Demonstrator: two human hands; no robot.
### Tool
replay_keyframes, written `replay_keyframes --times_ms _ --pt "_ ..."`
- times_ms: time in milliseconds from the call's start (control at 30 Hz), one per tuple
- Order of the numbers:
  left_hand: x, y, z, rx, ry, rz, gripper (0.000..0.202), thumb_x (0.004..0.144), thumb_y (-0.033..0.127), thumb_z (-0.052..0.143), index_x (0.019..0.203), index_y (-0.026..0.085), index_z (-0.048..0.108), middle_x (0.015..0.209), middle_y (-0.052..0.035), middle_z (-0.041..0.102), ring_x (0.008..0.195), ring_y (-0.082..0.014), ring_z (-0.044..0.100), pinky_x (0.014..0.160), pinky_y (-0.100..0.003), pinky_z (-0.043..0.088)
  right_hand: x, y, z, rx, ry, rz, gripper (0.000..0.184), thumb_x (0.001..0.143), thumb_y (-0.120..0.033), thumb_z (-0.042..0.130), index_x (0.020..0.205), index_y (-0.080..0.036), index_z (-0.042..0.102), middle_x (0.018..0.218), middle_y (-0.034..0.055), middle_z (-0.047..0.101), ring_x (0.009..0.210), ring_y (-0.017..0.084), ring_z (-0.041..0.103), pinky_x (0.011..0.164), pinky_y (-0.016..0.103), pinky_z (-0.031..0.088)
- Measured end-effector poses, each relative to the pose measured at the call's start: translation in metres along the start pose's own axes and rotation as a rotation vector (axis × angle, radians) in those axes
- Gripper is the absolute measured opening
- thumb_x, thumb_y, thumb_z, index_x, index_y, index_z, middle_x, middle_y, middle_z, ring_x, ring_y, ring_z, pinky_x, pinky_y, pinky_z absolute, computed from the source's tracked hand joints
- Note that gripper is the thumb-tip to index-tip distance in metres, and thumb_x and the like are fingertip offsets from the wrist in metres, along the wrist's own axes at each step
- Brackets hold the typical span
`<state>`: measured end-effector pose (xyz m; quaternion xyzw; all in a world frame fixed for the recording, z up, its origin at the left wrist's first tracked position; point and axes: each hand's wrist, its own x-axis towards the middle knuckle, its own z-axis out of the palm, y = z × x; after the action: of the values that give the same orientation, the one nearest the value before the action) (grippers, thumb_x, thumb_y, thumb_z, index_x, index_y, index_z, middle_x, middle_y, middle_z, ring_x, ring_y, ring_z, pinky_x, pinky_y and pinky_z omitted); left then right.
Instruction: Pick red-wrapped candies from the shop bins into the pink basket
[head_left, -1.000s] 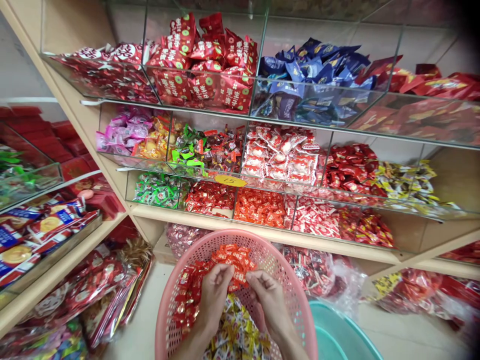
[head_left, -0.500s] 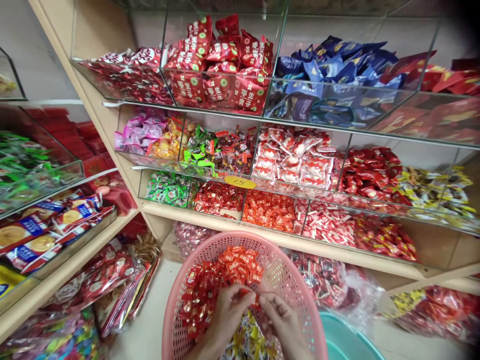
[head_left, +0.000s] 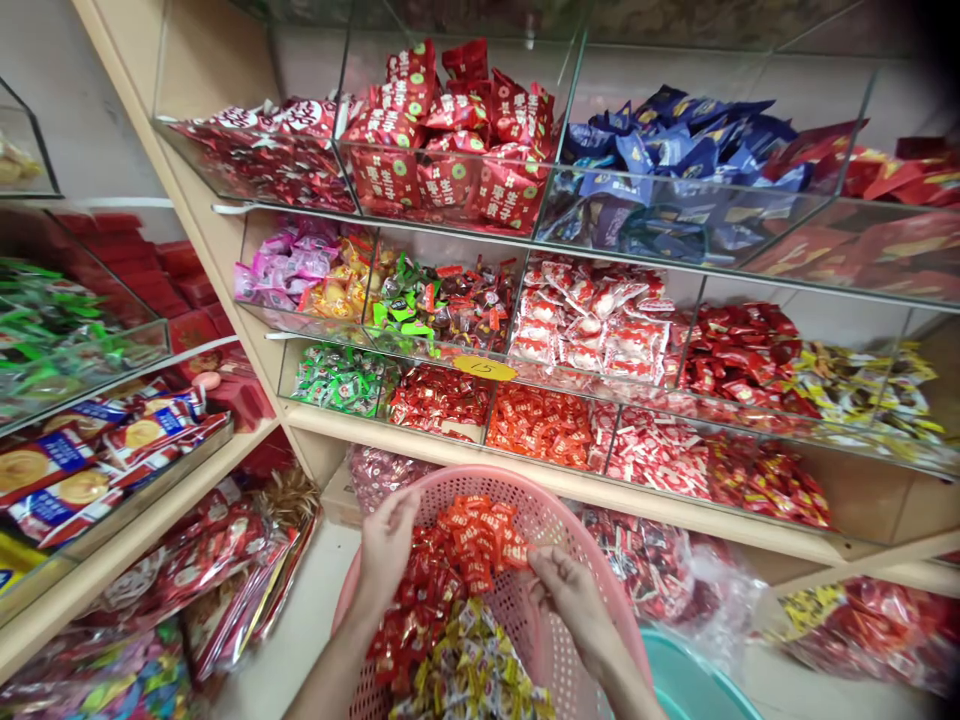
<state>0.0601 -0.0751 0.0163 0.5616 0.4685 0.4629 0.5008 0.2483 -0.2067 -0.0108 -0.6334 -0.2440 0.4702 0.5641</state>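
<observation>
A pink plastic basket (head_left: 559,520) sits low in front of me, holding orange-red wrapped candies (head_left: 480,535), darker red ones (head_left: 409,620) and yellow ones (head_left: 469,675). My left hand (head_left: 386,540) grips the basket's left rim, fingers curled over it. My right hand (head_left: 566,590) is inside the basket on the right, its thumb and fingers pinched on an orange-red candy at the edge of the pile.
Glass-fronted shelf bins (head_left: 525,400) full of wrapped sweets rise straight ahead, with a yellow price tag (head_left: 484,368). More bins stand on a shelf at the left (head_left: 97,450). Bagged candy lies on the floor (head_left: 225,570). A teal basin (head_left: 690,680) sits at lower right.
My left hand has left the candy pile and moved out to the basket's left rim. The right hand has shifted slightly right. The view has drifted a little.
</observation>
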Motion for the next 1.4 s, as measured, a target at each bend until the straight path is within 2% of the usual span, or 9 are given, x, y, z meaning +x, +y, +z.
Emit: replay_keyframes --times_ms 100,233,500,667,833,1067,1233,1300,1400 --pt "0.026 -0.015 -0.023 0.188 0.101 0.106 0.036 0.072 0.041 0.051 0.093 0.014 0.065 0.094 -0.0086 0.067 0.09 -0.0206 0.06 0.081 -0.031 0.047 0.025 -0.004 0.0 -0.035 0.01 -0.019 0.036 0.06 -0.052 0.063 0.064 -0.018 0.054 0.055 -0.0008 0.059 0.043 0.01 0.05 0.042 0.021 0.033" --pt "0.034 -0.038 -0.038 0.414 0.07 0.124 0.033 0.074 0.038 0.048 0.092 0.016 0.064 0.096 -0.007 0.066 0.088 -0.0204 0.06 0.075 -0.029 0.048 0.052 -0.001 0.001 -0.003 0.069 0.006 0.033 0.059 -0.048 0.065 0.065 -0.018 0.054 0.056 -0.0004 0.061 0.042 0.01 0.05 0.041 0.02 0.035" --pt "0.031 -0.053 -0.039 0.513 -0.005 0.134 0.035 0.079 0.037 0.041 0.099 0.016 0.06 0.104 -0.0084 0.063 0.094 -0.0204 0.059 0.079 -0.03 0.047 0.085 0.005 0.018 0.195 0.07 0.167 0.015 0.062 -0.028 0.064 0.067 -0.017 0.055 0.057 0.0006 0.063 0.041 0.007 0.05 0.04 0.016 0.036" --pt "0.032 -0.057 -0.04 0.489 0.005 0.157 0.034 0.077 0.036 0.042 0.097 0.017 0.061 0.102 -0.008 0.063 0.092 -0.0204 0.059 0.077 -0.03 0.048 0.1 0.008 0.031 0.103 0.053 0.113 0.016 0.064 -0.029 0.06 0.059 -0.015 0.053 0.048 -0.0015 0.058 0.033 0.004 0.04 0.033 0.015 0.026" --pt "0.032 -0.057 -0.04 0.507 0.004 0.164 0.033 0.077 0.036 0.042 0.097 0.018 0.061 0.102 -0.0073 0.063 0.094 -0.0203 0.058 0.078 -0.029 0.047 0.105 0.012 0.036 0.042 0.083 0.087 0.015 0.063 -0.03 0.058 0.059 -0.017 0.051 0.049 -0.0013 0.058 0.034 0.006 0.044 0.034 0.017 0.029" --pt "0.033 -0.06 -0.042 0.557 -0.025 0.158 0.033 0.079 0.038 0.041 0.099 0.019 0.059 0.103 -0.0066 0.063 0.095 -0.0206 0.058 0.081 -0.031 0.046 0.104 0.015 0.034 -0.018 0.119 -0.038 0.021 0.058 -0.034 0.059 0.069 -0.019 0.049 0.048 -0.0042 0.057 0.036 0.009 0.047 0.034 0.018 0.029" --pt "0.033 -0.057 -0.041 0.6 -0.034 0.168 0.033 0.079 0.038 0.04 0.099 0.021 0.059 0.101 -0.0051 0.064 0.092 -0.0196 0.06 0.079 -0.029 0.047 0.105 0.013 0.021 -0.236 0.135 -0.179 0.017 0.064 -0.034 0.053 0.065 -0.018 0.051 0.046 -0.0035 0.054 0.035 0.009 0.043 0.037 0.02 0.03" --pt "0.033 -0.055 -0.041 0.614 -0.037 0.18 0.034 0.078 0.039 0.04 0.099 0.02 0.059 0.1 -0.005 0.065 0.091 -0.0193 0.061 0.078 -0.028 0.048 0.105 0.003 0.013 -0.35 0.134 -0.243 0.019 0.068 -0.035 0.05 0.059 -0.018 0.05 0.043 -0.0024 0.053 0.036 0.01 0.042 0.039 0.021 0.031" --pt "0.033 -0.056 -0.04 0.646 -0.037 0.198 0.034 0.078 0.039 0.04 0.098 0.02 0.06 0.101 -0.0048 0.065 0.093 -0.0193 0.06 0.08 -0.028 0.047 0.105 -0.028 -0.005 -0.507 0.101 -0.388 0.027 0.074 -0.037 0.046 0.055 -0.018 0.05 0.044 -0.0009 0.053 0.04 0.011 0.044 0.044 0.023 0.033"
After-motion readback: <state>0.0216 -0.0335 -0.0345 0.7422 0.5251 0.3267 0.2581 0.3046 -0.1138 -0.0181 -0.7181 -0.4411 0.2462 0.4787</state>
